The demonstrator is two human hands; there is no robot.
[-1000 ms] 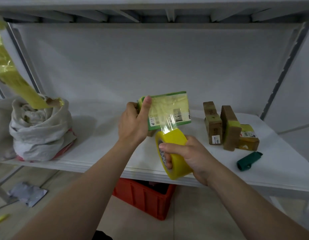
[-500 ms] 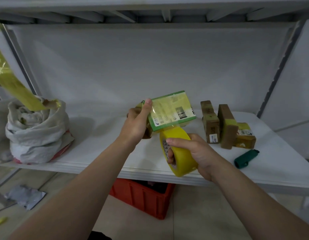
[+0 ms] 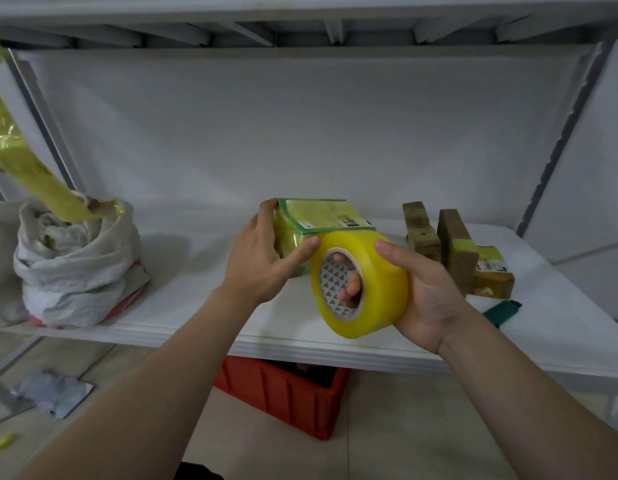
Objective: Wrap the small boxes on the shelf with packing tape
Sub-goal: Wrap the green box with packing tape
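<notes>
1. The white shelf (image 3: 196, 306) spans the view, with a second shelf level overhead.
2. A crumpled white sack (image 3: 75, 271) sits at the shelf's left end. A wide strip of yellow tape (image 3: 26, 168) slants down into its open mouth.
3. A red plastic crate (image 3: 283, 393) stands on the floor under the shelf's front edge.
4. The yellow packing tape roll (image 3: 376, 289) is held in front of the shelf. It is tilted so that its cardboard core faces left, and its upper rim touches the box's lower front edge.
5. The right grip (image 3: 425, 296) is closed round that roll, with the thumb over the outer band and the fingers curled through the core.
6. The left grip (image 3: 262, 261) clasps the green-edged box (image 3: 321, 216). The thumb is on its top left corner and the forefinger lies along its front face, the tip just beside the roll.
7. That box sits between the two grips, mid-shelf, already glossy with yellow tape. Its underside is hidden, so I cannot tell whether it rests on the shelf.
8. Three small brown boxes (image 3: 454, 251) with yellow tape bands cluster at the right, well apart from both grips. Two stand on edge and one lies flat.
9. A small dark green tool (image 3: 501, 310) lies near the front edge, partly behind the right wrist.
</notes>
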